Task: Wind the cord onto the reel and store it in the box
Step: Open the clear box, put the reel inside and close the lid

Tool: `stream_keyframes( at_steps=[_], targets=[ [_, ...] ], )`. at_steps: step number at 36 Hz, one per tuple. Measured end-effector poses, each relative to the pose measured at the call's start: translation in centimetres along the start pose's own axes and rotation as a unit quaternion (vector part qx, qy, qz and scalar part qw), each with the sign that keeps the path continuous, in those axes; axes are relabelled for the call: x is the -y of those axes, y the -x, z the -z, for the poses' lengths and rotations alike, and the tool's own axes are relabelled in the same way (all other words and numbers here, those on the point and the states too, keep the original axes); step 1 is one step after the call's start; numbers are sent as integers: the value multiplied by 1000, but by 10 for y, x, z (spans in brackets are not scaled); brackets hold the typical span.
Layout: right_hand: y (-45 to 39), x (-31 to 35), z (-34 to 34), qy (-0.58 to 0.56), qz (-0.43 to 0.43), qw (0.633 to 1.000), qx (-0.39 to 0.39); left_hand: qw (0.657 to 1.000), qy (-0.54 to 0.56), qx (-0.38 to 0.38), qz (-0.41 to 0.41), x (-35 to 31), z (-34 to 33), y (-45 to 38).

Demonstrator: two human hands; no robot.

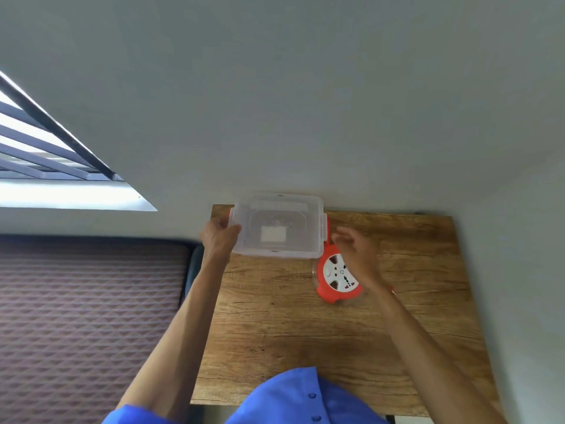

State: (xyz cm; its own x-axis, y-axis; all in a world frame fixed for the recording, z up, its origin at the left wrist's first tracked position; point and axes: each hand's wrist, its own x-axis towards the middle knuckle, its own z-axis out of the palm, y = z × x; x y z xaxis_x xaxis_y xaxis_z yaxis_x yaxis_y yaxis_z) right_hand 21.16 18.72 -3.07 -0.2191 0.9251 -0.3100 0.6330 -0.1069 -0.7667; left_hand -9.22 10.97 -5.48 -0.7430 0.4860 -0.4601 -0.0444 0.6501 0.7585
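Note:
A clear plastic box (276, 228) with orange latches stands at the far left of the wooden table (305, 325), against the wall. My left hand (218, 240) grips its left side at the latch. My right hand (356, 252) hovers by the right orange latch (327, 229) with fingers bent and apart, holding nothing. The orange and white cord reel (336, 278) lies flat on the table just in front of the box's right corner, partly under my right hand. No loose cord shows.
A grey wall rises right behind the table. A patterned mattress (91, 316) lies to the left of the table, and a barred window (46, 142) is at the upper left. My blue shirt (299, 399) covers the table's near edge.

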Motion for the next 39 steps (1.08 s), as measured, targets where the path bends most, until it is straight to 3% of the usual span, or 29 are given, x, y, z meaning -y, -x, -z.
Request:
stream_keyframes(
  at_steps=[3,7,11,14,18,24,29,39],
  targets=[
    [-9,35,-13,-154,-61,984,64,1000,-3,-9,1,-1,-2,0],
    [-31,53,-23,-220,-184,957,47,1000,11,14,7,-7,2,-1],
    [-39,58,-22,-245,-220,943,51,993,67,89,39,-24,10,5],
    [-46,56,-19,-290,-249,924,33,976,124,182,2,-26,17,4],
    [-53,56,-19,-304,-257,917,24,960,174,219,3,-33,20,3],
    [-55,51,-16,-309,-242,918,61,956,151,247,43,-38,24,-6],
    [-58,58,-21,-330,-254,909,35,956,191,192,112,-37,31,-16],
    [-56,58,-21,-386,-279,879,-13,946,221,205,117,-39,37,-9]
  ],
)
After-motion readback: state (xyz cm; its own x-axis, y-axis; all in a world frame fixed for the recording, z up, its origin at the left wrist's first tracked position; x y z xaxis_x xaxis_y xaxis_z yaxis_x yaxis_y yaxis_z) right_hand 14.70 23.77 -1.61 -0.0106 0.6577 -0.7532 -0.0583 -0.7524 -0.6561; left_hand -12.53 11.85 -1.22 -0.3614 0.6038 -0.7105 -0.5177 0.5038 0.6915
